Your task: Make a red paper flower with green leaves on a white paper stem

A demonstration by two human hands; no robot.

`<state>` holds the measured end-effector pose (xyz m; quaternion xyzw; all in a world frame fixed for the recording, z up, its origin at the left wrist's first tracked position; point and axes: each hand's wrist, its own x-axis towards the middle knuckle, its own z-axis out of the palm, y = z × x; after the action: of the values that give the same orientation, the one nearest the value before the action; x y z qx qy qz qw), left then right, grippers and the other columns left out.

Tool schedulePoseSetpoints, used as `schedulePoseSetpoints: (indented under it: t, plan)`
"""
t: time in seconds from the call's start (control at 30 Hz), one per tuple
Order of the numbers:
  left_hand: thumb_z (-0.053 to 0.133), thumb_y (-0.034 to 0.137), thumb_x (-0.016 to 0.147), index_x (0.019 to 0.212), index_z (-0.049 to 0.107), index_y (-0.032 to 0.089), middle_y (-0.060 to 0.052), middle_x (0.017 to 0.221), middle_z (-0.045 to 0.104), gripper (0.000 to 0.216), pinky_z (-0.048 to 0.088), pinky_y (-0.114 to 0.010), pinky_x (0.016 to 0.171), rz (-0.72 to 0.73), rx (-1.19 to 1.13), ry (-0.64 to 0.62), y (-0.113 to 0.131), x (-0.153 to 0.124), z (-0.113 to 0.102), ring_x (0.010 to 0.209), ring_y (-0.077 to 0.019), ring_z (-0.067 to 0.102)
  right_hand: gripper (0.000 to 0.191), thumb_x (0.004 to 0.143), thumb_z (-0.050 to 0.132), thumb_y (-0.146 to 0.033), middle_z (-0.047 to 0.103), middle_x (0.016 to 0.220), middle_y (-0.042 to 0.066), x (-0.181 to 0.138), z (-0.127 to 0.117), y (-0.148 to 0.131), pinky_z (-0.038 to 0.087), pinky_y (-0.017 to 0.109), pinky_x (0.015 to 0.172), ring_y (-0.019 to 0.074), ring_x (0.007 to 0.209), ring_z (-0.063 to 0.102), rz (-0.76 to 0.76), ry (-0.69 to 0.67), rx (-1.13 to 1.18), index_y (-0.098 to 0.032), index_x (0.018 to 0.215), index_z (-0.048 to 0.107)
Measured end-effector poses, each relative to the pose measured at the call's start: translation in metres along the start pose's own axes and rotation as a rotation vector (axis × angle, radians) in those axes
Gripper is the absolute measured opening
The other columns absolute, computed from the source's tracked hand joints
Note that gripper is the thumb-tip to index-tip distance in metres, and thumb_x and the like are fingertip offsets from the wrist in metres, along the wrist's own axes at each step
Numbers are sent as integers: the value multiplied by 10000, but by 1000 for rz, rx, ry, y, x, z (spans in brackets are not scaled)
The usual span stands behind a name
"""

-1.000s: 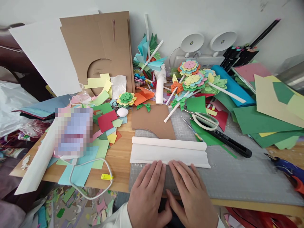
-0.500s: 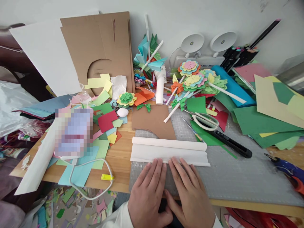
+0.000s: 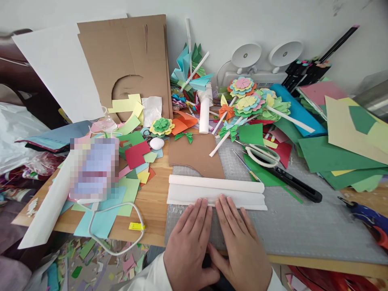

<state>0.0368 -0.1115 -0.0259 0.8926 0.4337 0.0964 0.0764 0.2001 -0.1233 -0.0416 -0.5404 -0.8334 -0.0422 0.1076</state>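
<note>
A white sheet of paper, partly rolled into a tube (image 3: pixel 216 190), lies across the grey cutting mat (image 3: pixel 297 226). My left hand (image 3: pixel 189 238) and my right hand (image 3: pixel 239 238) lie flat side by side on the mat, fingers stretched out. Their fingertips press on the near edge of the white paper. The rolled part sits at the far side of the sheet, next to a brown cardboard piece (image 3: pixel 197 155).
Scissors (image 3: pixel 262 154), a black craft knife (image 3: pixel 295 186) and green paper sheets (image 3: pixel 333 157) lie right of the roll. Paper flowers on white sticks (image 3: pixel 245 103) stand at the back. Coloured scraps (image 3: pixel 133 161) and a white cable (image 3: pixel 121 226) cover the left. A glue gun (image 3: pixel 368 216) lies far right.
Both hands have slid a little forward, and the near edge of the white paper has moved slightly away from me, making the flat part narrower.
</note>
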Motion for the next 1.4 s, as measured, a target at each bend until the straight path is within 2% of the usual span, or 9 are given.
schedulePoseSetpoints:
  t: [0.47,0.6,0.73,0.83,0.97,1.23,1.4]
  plan:
    - [433,239,465,1436,253,26,-134,1539,113,1011,113,-408,1164,-28,-93,-129,-4,9,-4,1421,-268,92,795,806,472,-443,207,1503,170,10,0,1,265,478,1079,295,1387,188,46,-44,67,-18,1428,221]
    - [483,305,529,1456,208,56,-108,1549,58,999,61,-390,1172,-46,-113,-156,-9,12,-2,1427,-255,51,813,783,488,-441,205,1502,178,14,0,3,273,479,1076,296,1388,184,54,-37,65,-17,1425,224]
    - [520,511,616,1464,179,60,-122,1549,38,1019,28,-374,1172,-23,-138,-173,-15,17,-4,1427,-259,32,822,780,488,-451,204,1501,183,20,0,4,262,488,1079,301,1389,177,52,-31,67,-22,1427,218]
    - [513,598,630,1468,159,64,-129,1549,29,1054,16,-373,1171,-10,-139,-188,-18,20,-6,1427,-266,23,827,774,493,-449,196,1502,185,23,0,5,251,492,1081,303,1390,171,57,-37,64,-21,1427,220]
    - [497,629,651,1472,137,70,-128,1550,12,1057,15,-374,1171,-10,-137,-190,-19,21,-8,1426,-274,32,824,793,475,-460,197,1503,180,22,-2,8,238,491,1085,297,1391,172,43,-44,61,-22,1436,201]
    - [458,618,698,1474,114,65,-141,1549,12,1012,43,-381,1169,-13,-118,-159,-17,20,-10,1425,-276,39,798,846,418,-466,250,1486,178,1,-3,20,237,502,1066,305,1386,185,10,-24,29,-23,1451,145]
    - [472,554,689,1462,160,46,-151,1547,28,977,52,-389,1167,-14,-96,-157,-20,32,-12,1425,-270,19,775,868,399,-460,246,1489,178,10,-1,25,249,509,1065,301,1390,175,20,-45,30,-25,1453,134]
